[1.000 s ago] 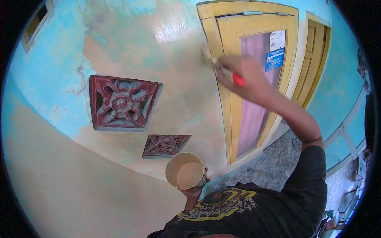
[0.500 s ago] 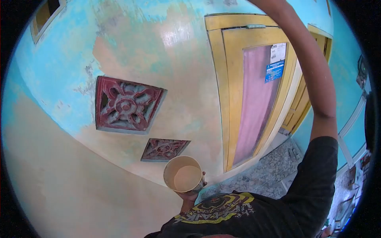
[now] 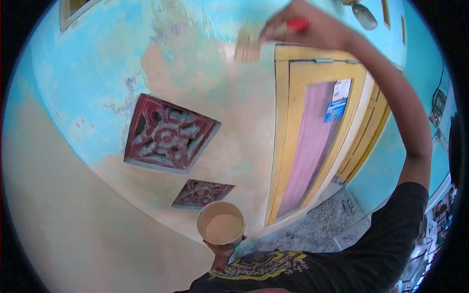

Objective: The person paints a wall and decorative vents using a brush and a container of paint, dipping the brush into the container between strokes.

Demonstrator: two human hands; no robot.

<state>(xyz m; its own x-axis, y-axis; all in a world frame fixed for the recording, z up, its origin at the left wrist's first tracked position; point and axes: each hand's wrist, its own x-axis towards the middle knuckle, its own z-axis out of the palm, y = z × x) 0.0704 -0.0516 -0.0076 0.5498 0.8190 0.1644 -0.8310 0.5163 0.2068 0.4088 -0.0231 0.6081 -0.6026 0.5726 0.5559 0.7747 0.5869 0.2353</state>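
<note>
My right hand (image 3: 305, 27) is raised high and grips a paintbrush (image 3: 254, 41) with a red handle. Its bristles lie against the wall (image 3: 205, 73) just left of the yellow door frame's top corner. The wall is blue, with a wet beige coat over its middle and lower part. Low in the view, my left hand (image 3: 222, 247) holds up a paint cup (image 3: 221, 223) filled with beige paint. The cup sits in front of my chest, below two carved red vent blocks.
A large carved red vent block (image 3: 168, 134) and a smaller one (image 3: 201, 193) are set into the wall. A yellow door (image 3: 312, 136) with a pink panel and a blue sticker stands to the right. Pebbled floor (image 3: 317, 227) runs below it.
My right arm swept up from beside the door frame, left the view briefly, and now presses the brush on the wall above the door's left corner. The cup stayed low and steady.
</note>
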